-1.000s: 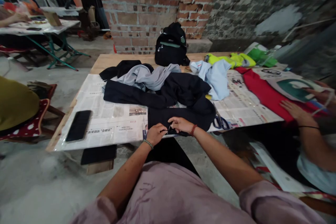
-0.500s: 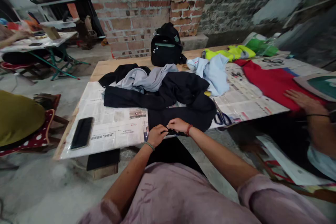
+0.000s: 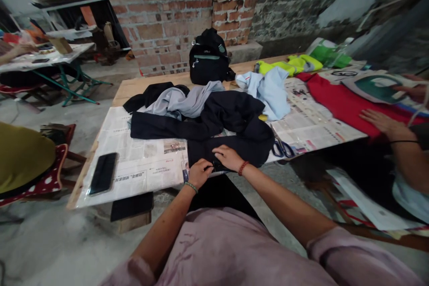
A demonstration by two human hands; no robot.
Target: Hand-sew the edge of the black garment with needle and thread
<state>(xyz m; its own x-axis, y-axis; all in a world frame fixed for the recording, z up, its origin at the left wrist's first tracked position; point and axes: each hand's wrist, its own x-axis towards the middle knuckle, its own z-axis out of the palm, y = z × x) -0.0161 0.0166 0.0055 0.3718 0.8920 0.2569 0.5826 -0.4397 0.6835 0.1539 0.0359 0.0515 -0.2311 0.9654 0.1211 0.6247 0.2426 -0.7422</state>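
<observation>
A black garment [image 3: 234, 111] lies folded over itself on the table, with one sleeve or leg stretched left and another part along the front edge. At that front edge my left hand [image 3: 200, 173] pinches the garment's hem between thumb and fingers. Just right of it, my right hand [image 3: 229, 158] rests on the black cloth with its fingers stretched out over it. A small dark bit at the hem between the hands is too small to make out. Blue-handled scissors [image 3: 283, 148] lie right of the garment.
Newspaper under clear plastic covers the table [image 3: 134, 161]. A phone [image 3: 103, 173] lies left. Behind are grey cloth [image 3: 187, 100], a black backpack [image 3: 208, 60] and a light blue garment [image 3: 266, 91]. At right, a co-worker's hand [image 3: 378, 123] presses red cloth [image 3: 330, 100] beside an iron [image 3: 372, 87].
My right hand has moved up from the hem onto the cloth, its fingers straighter. My left hand keeps its pinch. The co-worker's iron has moved left over the red cloth.
</observation>
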